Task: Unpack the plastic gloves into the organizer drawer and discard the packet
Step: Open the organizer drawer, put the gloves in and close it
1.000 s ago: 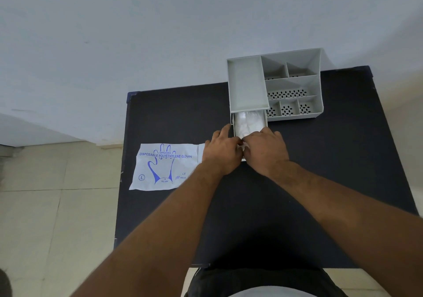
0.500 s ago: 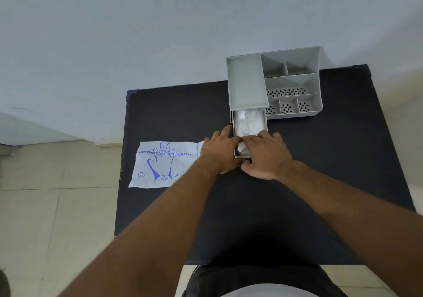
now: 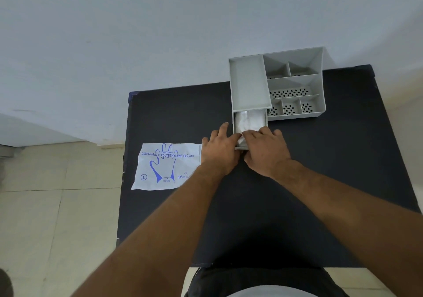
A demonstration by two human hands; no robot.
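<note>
A grey organizer (image 3: 248,86) stands at the back of the black table (image 3: 320,170). Its drawer (image 3: 266,118) is pulled out toward me, with crumpled clear plastic gloves (image 3: 249,120) inside. My left hand (image 3: 218,151) rests against the drawer's left front corner. My right hand (image 3: 265,151) lies over the drawer's front end, fingers pressing on the gloves; both hands cover the drawer front. The flat white packet (image 3: 166,166), printed with a blue glove, lies on the table just left of my left hand.
The organizer's right side (image 3: 295,90) has several open compartments with perforated floors. A white wall runs behind the table. Tiled floor (image 3: 57,205) lies to the left, past the table's left edge.
The hands have shifted slightly on the drawer front, the right fingers pushing the gloves down and in. The packet has not moved.
</note>
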